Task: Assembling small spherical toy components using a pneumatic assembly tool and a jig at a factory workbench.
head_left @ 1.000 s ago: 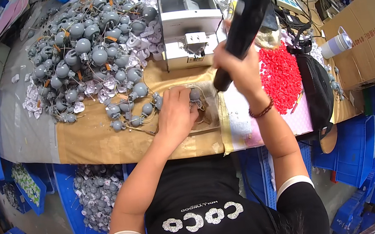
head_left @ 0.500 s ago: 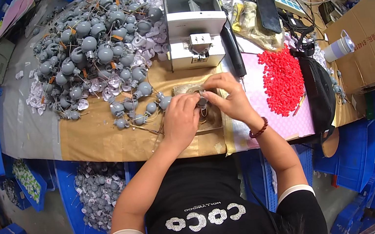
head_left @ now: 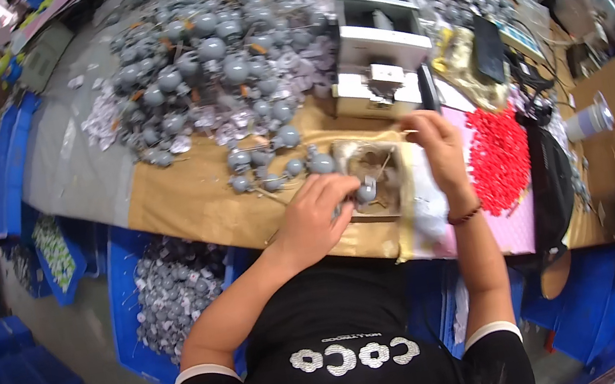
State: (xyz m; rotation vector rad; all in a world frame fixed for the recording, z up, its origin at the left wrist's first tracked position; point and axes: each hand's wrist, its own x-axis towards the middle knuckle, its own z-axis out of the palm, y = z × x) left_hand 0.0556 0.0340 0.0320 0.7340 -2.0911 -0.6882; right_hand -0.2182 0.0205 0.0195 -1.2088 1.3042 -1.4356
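Overhead, a long worktable point(head_left: 187, 200) covered in brown paper fills the scene, its far half buried under a broad heap of grey ball-shaped parts point(head_left: 223, 76) mixed with pale scraps. Blue plastic crates point(head_left: 176, 283) stand along the near edge below the table, one of them loaded with more grey pieces. At the back of the bench, right of the heap, sits a white boxy machine point(head_left: 381, 45), with a dark flat device point(head_left: 489, 49) lying just beside it on crinkled gold-coloured wrapping. To the right, a pile of small red pieces point(head_left: 499, 158) rests on a pink sheet point(head_left: 513, 227), and a white paper cup point(head_left: 590, 120) stands farther out near the cardboard. A small open cardboard tray point(head_left: 379, 172) lies directly in front of the person, between the two hands. The left hand point(head_left: 312, 220) curls over the tray's near left corner, its fingers closed around a small grey ball part point(head_left: 366, 194) that sits at the tray's edge. The right hand point(head_left: 436, 146) hovers above the tray's right side, thumb and forefinger pinched narrowly on a thin pale stick point(head_left: 410, 131) whose far end is too fine to make out. A few loose grey balls point(head_left: 295, 163) lie on the brown paper just beyond the left hand.
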